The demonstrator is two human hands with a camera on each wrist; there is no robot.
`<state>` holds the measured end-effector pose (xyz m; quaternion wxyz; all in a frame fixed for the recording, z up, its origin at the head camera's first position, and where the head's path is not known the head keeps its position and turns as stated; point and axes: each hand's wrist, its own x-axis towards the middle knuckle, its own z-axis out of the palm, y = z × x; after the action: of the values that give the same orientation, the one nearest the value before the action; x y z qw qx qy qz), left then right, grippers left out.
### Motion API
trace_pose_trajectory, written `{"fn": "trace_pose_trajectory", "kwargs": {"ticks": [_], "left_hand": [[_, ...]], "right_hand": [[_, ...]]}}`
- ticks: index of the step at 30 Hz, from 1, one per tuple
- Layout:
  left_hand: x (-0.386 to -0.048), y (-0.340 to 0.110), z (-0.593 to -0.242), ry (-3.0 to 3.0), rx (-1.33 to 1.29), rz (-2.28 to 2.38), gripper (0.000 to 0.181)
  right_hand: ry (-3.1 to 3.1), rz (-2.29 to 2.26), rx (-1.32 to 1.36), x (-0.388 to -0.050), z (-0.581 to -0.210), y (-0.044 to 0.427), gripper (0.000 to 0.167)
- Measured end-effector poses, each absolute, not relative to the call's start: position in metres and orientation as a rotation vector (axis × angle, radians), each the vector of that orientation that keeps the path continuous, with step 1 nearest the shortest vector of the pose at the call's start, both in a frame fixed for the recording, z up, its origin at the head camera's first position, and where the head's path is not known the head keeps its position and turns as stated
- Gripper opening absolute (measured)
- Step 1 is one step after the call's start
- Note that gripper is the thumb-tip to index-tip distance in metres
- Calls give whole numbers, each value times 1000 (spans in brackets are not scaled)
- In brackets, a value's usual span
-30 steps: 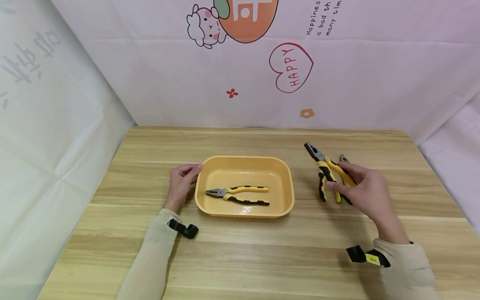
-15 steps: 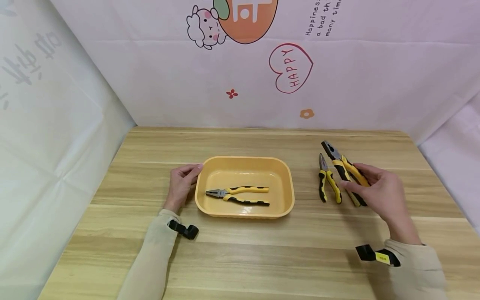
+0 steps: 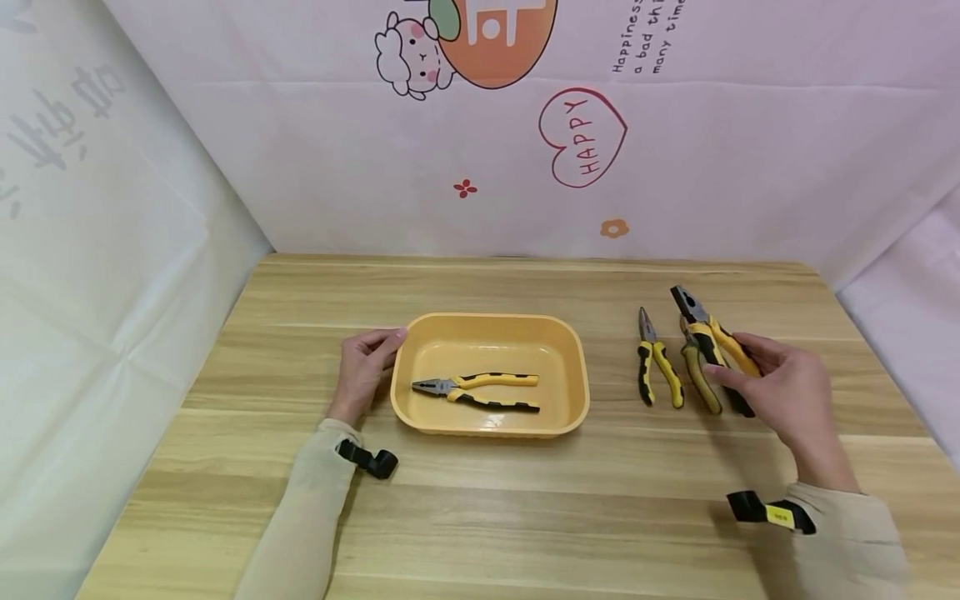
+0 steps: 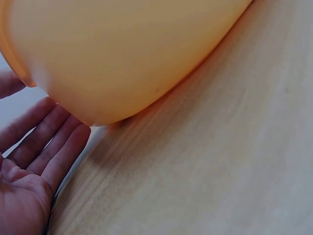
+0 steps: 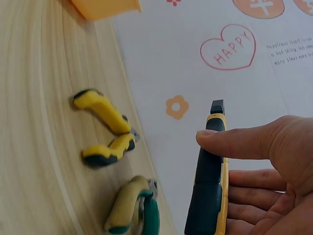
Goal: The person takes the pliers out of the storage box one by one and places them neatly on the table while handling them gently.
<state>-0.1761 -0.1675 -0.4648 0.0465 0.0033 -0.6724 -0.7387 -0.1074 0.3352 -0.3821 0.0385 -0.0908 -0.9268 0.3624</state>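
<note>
Pinching pliers point(image 3: 704, 328) by handles in half-closed right hand point(image 3: 789, 392).
Pointing lengthwise toward eleven o'clock, well apart from yellow tray point(image 3: 487, 353) at nine.

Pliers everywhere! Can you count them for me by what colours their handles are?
Yellow-and-black handles: 3 (the tray pliers, the held pliers and the pointy pliers on the table)
Green-and-tan handles: 1 (the green-and-tan pliers, also on the table)
Total: 4

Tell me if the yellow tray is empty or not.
Not empty: in the head view, one pair of pliers lies inside the tray, handles spread.
</note>
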Motion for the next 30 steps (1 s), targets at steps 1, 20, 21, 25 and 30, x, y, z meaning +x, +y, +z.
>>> {"fn": "trace_pose_trajectory", "kwargs": {"ticks": [1, 20, 21, 25, 30], "left_hand": [[-176, -167, -465, -2050, 8, -2256, 36], [-176, -166, -465, -2029, -2, -2271, 34], [-176, -166, -465, -2031, -1, -2267, 34], [-176, -166, -464, -2034, 0, -2257, 33], [-176, -166, -465, -2031, 2, -2252, 32]], "right_hand": [[-2841, 1102, -284, -107, -383, 337, 73], [-2826, 1060, -487, -106, -399, 371, 71], [-2824, 1058, -505, -106, -400, 373, 71], [-2817, 1069, -553, -107, -403, 378, 71], [-2819, 1053, -587, -109, -406, 385, 72]]}}
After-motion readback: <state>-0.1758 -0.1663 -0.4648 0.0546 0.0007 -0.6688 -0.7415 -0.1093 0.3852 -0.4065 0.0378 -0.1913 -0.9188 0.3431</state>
